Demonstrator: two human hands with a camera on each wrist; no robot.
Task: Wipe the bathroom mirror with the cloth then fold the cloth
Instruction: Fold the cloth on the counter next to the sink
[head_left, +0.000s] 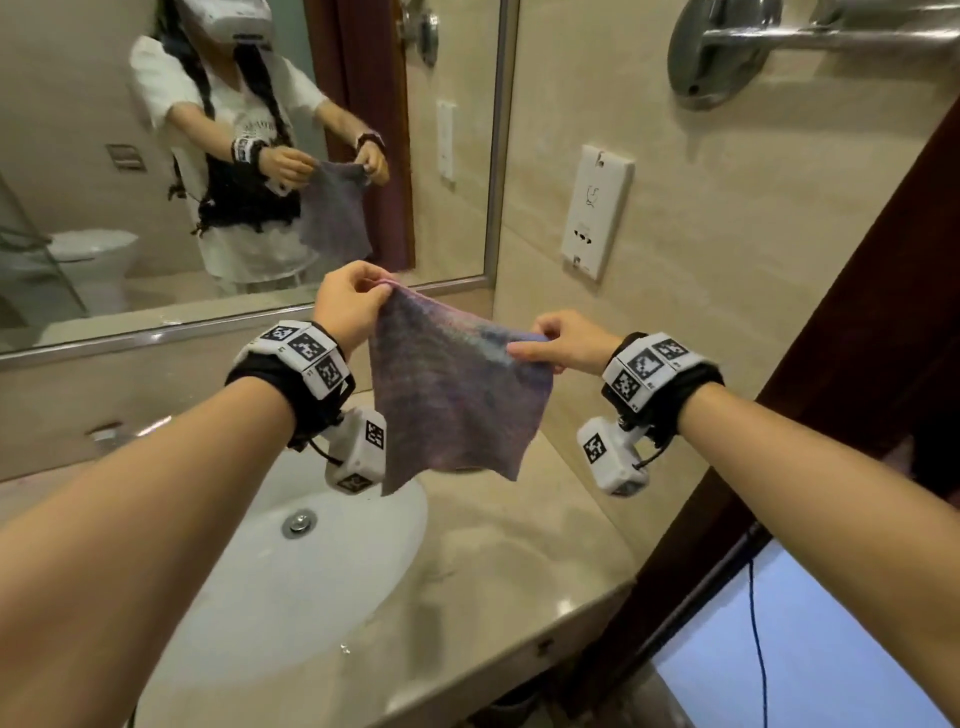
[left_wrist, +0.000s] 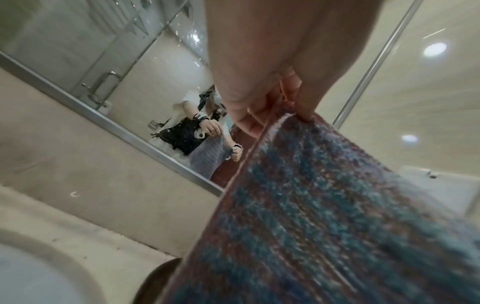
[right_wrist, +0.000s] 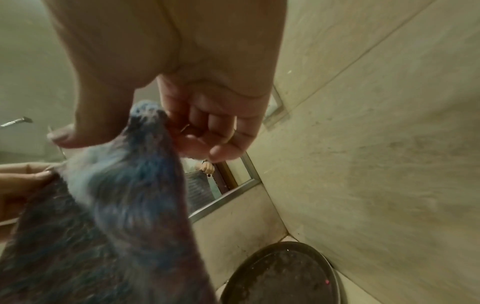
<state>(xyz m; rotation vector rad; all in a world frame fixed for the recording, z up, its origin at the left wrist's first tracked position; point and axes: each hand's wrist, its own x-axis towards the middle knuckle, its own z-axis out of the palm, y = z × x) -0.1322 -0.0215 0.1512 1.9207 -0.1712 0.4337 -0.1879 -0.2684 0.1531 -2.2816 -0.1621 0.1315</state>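
Pinched by its two upper corners, the cloth is held spread between the left hand and right hand, hanging above the sink and counter, before the mirror.

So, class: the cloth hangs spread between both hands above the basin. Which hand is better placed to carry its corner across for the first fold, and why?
Neither clearly: left hand and right hand each pinch a top corner of the cloth.

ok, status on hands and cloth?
Left hand and right hand each pinch a top corner. Cloth hangs spread open above the counter, unfolded. Nothing in the way.
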